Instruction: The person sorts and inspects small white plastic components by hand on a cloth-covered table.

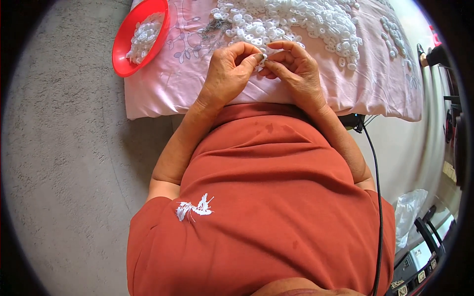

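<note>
Red bowl (129,49) at upper left, tilted over the edge of a pink embroidered cushion (173,84). Grey carpet (64,163) across the left. Rust-orange shirt (276,197) with a small white motif (193,208). Black cable (378,197) down the right side, beside a clear plastic bag (409,212). Dark equipment at lower right, too blurred to identify.

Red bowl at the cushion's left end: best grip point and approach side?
Take the red bowl by its bare lower-left rim, coming from the floor side. It sits tilted, overhanging the pink cushion, and the small white rings are heaped toward its upper right, so that rim is free. Probably support it from underneath too.
</note>
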A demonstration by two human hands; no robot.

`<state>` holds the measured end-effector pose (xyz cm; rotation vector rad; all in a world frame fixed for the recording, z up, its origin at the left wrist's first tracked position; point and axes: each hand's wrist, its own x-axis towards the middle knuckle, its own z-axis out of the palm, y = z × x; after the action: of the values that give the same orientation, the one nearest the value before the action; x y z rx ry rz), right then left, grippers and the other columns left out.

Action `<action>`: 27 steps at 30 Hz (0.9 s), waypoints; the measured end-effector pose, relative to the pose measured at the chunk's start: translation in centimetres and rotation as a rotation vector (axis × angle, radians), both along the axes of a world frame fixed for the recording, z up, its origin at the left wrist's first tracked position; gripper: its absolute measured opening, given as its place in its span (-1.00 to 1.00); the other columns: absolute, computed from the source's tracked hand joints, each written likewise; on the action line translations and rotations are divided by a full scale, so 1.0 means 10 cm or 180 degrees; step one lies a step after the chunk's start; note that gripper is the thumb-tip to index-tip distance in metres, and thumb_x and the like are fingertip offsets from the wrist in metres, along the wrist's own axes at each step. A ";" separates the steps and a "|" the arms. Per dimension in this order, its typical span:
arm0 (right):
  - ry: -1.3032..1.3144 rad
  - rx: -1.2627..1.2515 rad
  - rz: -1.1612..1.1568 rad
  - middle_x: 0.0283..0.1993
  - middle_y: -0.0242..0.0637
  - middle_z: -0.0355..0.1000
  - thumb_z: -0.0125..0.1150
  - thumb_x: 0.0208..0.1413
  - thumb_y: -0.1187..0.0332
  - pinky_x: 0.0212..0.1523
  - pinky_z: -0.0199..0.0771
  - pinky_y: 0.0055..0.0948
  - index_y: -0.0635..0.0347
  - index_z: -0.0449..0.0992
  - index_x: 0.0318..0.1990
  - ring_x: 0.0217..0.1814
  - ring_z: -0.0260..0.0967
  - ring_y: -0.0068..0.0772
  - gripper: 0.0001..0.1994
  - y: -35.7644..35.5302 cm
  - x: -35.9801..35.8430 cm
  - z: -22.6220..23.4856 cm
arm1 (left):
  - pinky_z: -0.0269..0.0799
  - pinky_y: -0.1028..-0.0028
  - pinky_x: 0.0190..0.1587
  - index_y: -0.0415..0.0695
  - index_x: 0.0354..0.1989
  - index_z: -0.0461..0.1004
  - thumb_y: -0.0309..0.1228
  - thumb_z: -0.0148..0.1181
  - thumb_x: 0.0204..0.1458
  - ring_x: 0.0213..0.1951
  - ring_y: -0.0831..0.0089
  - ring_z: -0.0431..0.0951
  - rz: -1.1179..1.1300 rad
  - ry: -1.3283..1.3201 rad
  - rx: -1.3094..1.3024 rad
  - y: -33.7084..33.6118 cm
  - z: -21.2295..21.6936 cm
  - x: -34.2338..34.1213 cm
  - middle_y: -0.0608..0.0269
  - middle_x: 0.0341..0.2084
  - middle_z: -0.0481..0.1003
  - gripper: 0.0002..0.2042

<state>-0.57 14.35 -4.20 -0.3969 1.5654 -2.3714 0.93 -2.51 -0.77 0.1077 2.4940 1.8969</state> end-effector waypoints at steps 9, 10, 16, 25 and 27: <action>0.0188 -0.0053 -0.0262 -0.27 -0.24 0.51 0.12 0.14 0.62 -0.20 0.59 -0.58 0.32 0.36 0.02 -0.25 0.53 -0.50 -0.71 -0.03 0.05 -0.05 | 0.44 0.54 -0.42 -0.31 -0.38 0.51 -0.55 0.16 0.06 -0.50 0.55 0.53 0.0037 0.0452 -0.0614 0.07 0.02 0.01 0.17 -0.53 0.55 -0.93; 0.0237 0.0032 -0.0266 -0.24 -0.24 0.51 0.11 0.15 0.61 -0.19 0.58 -0.57 0.31 0.36 0.05 -0.22 0.52 -0.49 -0.70 -0.02 0.05 -0.05 | 0.44 0.54 -0.42 -0.31 -0.38 0.51 -0.55 0.16 0.06 -0.50 0.55 0.53 0.0041 0.0454 -0.0615 0.08 0.02 0.01 0.17 -0.53 0.55 -0.93; 0.0271 0.0016 -0.0243 -0.20 -0.23 0.51 0.09 0.18 0.59 -0.15 0.57 -0.56 0.32 0.36 0.07 -0.17 0.51 -0.46 -0.70 -0.01 0.04 -0.07 | 0.44 0.51 -0.43 -0.28 -0.38 0.51 -0.53 0.16 0.07 -0.50 0.53 0.54 0.0060 0.0599 -0.0766 0.09 0.02 0.01 0.17 -0.55 0.55 -0.93; 0.0103 -0.0062 -0.0237 -0.26 -0.24 0.51 0.13 0.15 0.58 -0.20 0.58 -0.58 0.32 0.36 0.02 -0.23 0.52 -0.49 -0.72 -0.01 0.02 -0.05 | 0.43 0.55 -0.42 -0.26 -0.27 0.51 -0.47 0.05 0.18 -0.46 0.59 0.53 -0.0012 0.0156 -0.0452 0.07 0.10 0.02 0.22 -0.55 0.54 -0.86; 0.0051 -0.0086 -0.0241 -0.27 -0.25 0.50 0.13 0.15 0.57 -0.20 0.58 -0.58 0.32 0.36 0.03 -0.23 0.52 -0.50 -0.72 -0.01 0.01 -0.05 | 0.38 0.66 -0.30 -0.22 -0.20 0.51 -0.42 -0.02 0.25 -0.39 0.68 0.43 -0.0031 -0.0011 -0.0407 0.06 0.10 0.03 0.37 -0.48 0.47 -0.82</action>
<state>-0.44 14.27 -4.67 -0.3693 1.5838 -2.4543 1.20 -1.91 0.26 0.1152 2.5988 1.7267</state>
